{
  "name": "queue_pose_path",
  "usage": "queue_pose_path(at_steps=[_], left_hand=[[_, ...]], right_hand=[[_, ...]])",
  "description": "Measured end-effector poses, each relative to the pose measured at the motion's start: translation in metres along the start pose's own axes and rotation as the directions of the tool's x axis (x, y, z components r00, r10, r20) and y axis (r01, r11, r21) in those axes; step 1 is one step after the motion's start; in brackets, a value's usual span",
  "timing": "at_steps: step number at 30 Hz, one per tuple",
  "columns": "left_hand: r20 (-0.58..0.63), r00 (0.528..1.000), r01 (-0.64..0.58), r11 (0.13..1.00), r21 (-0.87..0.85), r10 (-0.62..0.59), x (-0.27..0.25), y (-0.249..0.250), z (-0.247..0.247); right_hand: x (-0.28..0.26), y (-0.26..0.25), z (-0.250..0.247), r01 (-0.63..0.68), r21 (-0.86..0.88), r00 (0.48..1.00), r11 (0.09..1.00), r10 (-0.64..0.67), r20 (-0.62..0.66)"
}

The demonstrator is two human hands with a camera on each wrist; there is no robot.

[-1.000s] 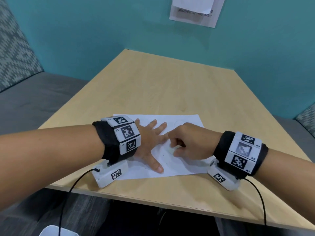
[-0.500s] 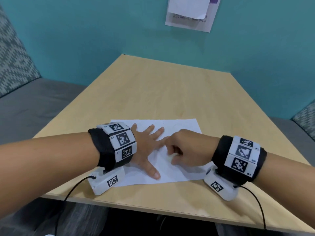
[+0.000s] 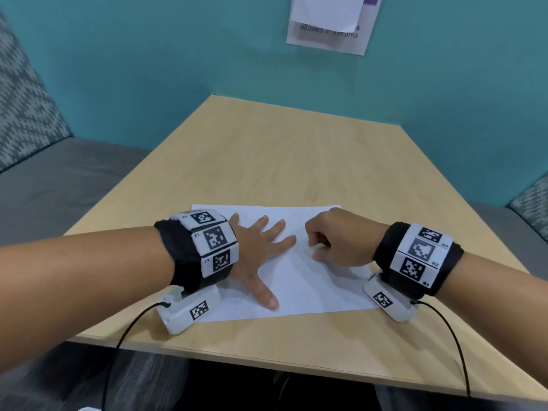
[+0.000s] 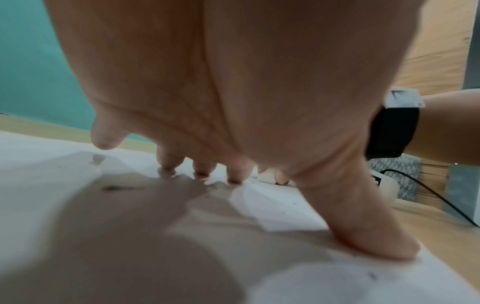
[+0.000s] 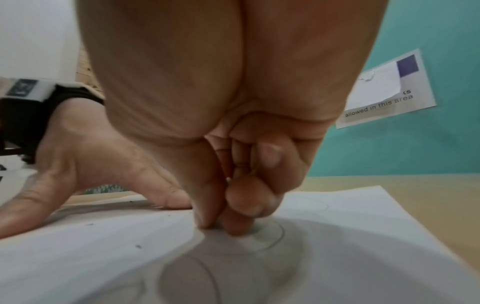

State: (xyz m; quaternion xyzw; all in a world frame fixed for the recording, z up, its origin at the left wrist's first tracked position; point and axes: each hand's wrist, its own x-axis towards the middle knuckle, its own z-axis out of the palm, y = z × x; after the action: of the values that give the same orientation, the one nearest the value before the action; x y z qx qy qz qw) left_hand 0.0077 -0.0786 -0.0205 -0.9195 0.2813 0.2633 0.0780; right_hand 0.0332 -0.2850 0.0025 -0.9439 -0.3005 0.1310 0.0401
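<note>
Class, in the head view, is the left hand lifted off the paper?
No, the left hand lies flat on the paper, fingers spread.

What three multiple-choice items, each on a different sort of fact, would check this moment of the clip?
1. Where does the left hand lie?
A) flat on the sheet of paper
B) raised in the air
C) on a keyboard

2. What colour is the wall?
A) red
B) white
C) teal

3. How is the right hand set?
A) fingers spread flat
B) fingers pinching a small white eraser
C) holding a cup

Answers:
1 A: in the head view its straight, spread fingers press on the sheet.
2 C: the head view shows it teal on both sides of the corner.
3 B: thumb and fingers are curled round the eraser, whose end touches the sheet.
</note>
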Motion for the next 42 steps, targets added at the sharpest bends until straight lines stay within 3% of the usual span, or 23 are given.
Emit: queue_pose_path(at_steps=[5,10,13,15,19,23,28,33,38,42], left_hand=[[-0.053,0.998,-0.022,1.0,-0.022,0.021,0.01,0.014,-0.001],[-0.08,0.996,-0.033,0.998,-0.051,0.028,0.014,0.014,-0.001],[-0.081,0.996,-0.024,1.0,-0.017,0.022,0.013,0.015,0.0],[-0.081,0.996,-0.022,1.0,-0.012,0.021,0.012,0.016,-0.001],[-0.074,0.996,-0.058,0.998,-0.018,0.056,0.01,0.015,-0.004],[-0.053,0.998,-0.02,1.0,0.001,0.02,0.012,0.015,-0.002],[-0.063,0.997,-0.048,0.999,-0.013,0.047,0.013,0.014,-0.002],[-0.056,0.998,-0.01,1.0,0.014,0.01,0.012,0.015,-0.003],[-0.056,0.998,-0.04,0.999,-0.014,0.039,0.014,0.013,-0.004],[-0.045,0.999,-0.001,1.0,0.026,0.003,0.013,0.014,-0.004]], right_hand=[[-0.007,-0.009,0.0,-0.001,0.008,1.0,1.0,0.001,-0.007],[-0.026,-0.035,0.014,0.183,0.089,0.977,0.979,-0.191,0.095],[-0.015,-0.016,0.003,0.083,-0.026,0.997,0.996,-0.083,0.007],[-0.015,-0.015,0.001,0.059,-0.015,0.998,0.998,-0.059,-0.006],[-0.026,-0.04,0.015,0.211,0.09,0.971,0.973,-0.22,0.098],[-0.015,-0.022,0.002,0.064,0.027,0.998,0.998,-0.064,0.02],[-0.027,-0.044,0.015,0.182,0.125,0.972,0.975,-0.198,0.126],[-0.014,-0.016,-0.001,0.035,0.025,0.999,0.999,-0.035,0.017],[-0.026,-0.036,0.01,0.174,0.072,0.976,0.982,-0.182,0.116],[-0.014,-0.008,-0.003,0.027,0.03,1.0,0.999,-0.027,0.012]])
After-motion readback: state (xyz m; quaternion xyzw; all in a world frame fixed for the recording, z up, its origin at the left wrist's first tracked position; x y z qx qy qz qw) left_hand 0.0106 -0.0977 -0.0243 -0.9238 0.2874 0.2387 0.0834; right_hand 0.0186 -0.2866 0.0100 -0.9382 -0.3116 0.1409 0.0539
